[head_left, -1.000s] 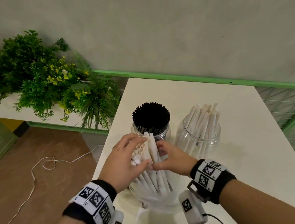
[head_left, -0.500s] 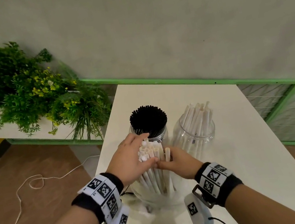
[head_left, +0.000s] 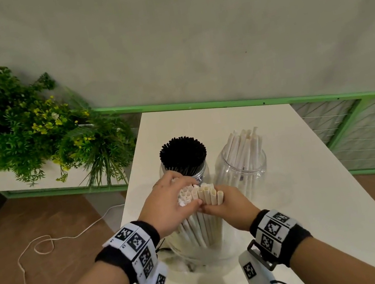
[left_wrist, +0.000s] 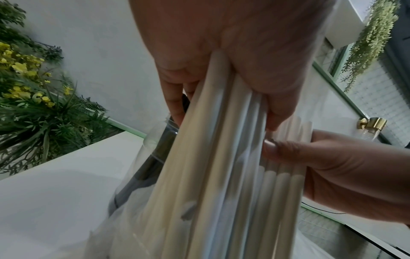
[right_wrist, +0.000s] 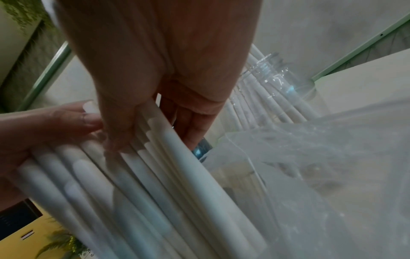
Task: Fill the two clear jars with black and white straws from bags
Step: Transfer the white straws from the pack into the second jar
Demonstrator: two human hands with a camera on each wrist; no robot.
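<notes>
A bundle of white straws stands upright in a clear plastic bag near the table's front edge. My left hand grips the bundle's top from the left, fingers curled over it. My right hand pinches the straws from the right, thumb against the left thumb. Behind them stands a clear jar packed with black straws. To its right a second clear jar holds white straws leaning loosely.
The white table has bare surface to the right and behind the jars. Green plants sit on a ledge at the left. A white cord lies on the brown floor. A green rail runs along the wall.
The straw bundle's top has sunk lower between my hands and its ends have evened out. Both hands kept their hold; the head view shifted slightly.
</notes>
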